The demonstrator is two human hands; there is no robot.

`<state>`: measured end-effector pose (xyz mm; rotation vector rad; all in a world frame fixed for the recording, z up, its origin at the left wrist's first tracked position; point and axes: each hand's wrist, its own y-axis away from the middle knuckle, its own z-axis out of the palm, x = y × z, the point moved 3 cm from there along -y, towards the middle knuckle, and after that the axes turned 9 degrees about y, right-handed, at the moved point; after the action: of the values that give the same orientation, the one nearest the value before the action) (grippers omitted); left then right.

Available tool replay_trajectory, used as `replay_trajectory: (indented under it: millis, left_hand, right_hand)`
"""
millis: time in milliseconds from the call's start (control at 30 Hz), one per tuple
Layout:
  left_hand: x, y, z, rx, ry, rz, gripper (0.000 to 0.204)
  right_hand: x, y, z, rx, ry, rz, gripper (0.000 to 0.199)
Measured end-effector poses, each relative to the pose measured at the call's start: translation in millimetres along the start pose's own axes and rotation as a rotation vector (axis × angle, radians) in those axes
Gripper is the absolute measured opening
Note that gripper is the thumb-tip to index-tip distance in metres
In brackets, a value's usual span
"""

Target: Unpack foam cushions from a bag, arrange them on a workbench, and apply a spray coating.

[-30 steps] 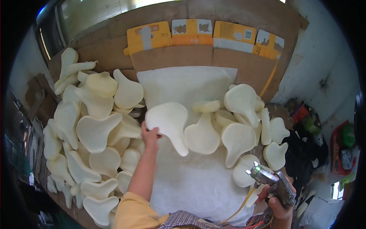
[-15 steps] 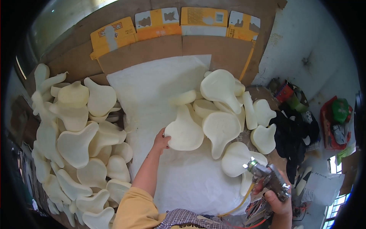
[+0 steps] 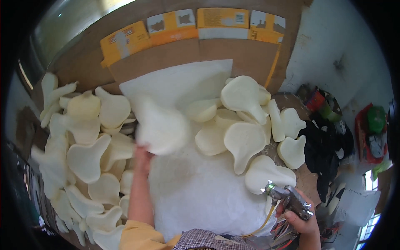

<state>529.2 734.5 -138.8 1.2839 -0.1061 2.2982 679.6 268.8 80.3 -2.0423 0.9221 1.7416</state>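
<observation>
Left hand [image 3: 143, 157] is gripping a cream pear-shaped foam pad [image 3: 160, 125], now swinging it leftward off the white sheet toward the left pile; right hand [image 3: 301, 218] is clasping a metal spray gun [image 3: 288, 198].

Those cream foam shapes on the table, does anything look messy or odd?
Nothing looks damaged. The foam pieces lie in loose overlapping heaps either side of the white sheet; the piece in the left hand is blurred.
</observation>
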Motion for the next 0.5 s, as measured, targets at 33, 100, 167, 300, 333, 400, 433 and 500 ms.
replay_trajectory:
  millis: [33,100,167,300,333,400,433,500]
  left_hand:
    - [35,-13,-12,-0.083,0.272,0.126,0.045]
    - [64,-35,-2,0.134,0.468,0.074,0.048]
    - [62,-63,19,0.160,0.458,0.083,0.053]
    - [-85,-126,94,0.221,-0.001,-0.391,0.061]
    - [-116,-130,120,0.267,-0.151,-0.477,0.062]
    - [-164,-150,136,0.224,-0.145,-0.508,0.065]
    - [-191,-161,151,0.181,-0.148,-0.506,0.069]
    - [-176,-238,46,0.255,-0.229,-0.327,0.063]
  right_hand:
    - [2,-8,0,0.025,-0.054,-0.070,0.058]
    - [16,-22,-4,0.043,-0.040,-0.084,0.059]
    - [30,-34,-11,0.033,-0.055,-0.040,0.059]
    - [42,-53,-16,0.020,-0.010,0.041,0.058]
    - [40,-55,-18,0.016,0.005,0.056,0.057]
    - [38,-58,-17,0.015,0.034,0.116,0.056]
    - [36,-58,-19,0.006,0.044,0.149,0.055]
    - [24,-61,-3,-0.096,-0.015,0.108,0.063]
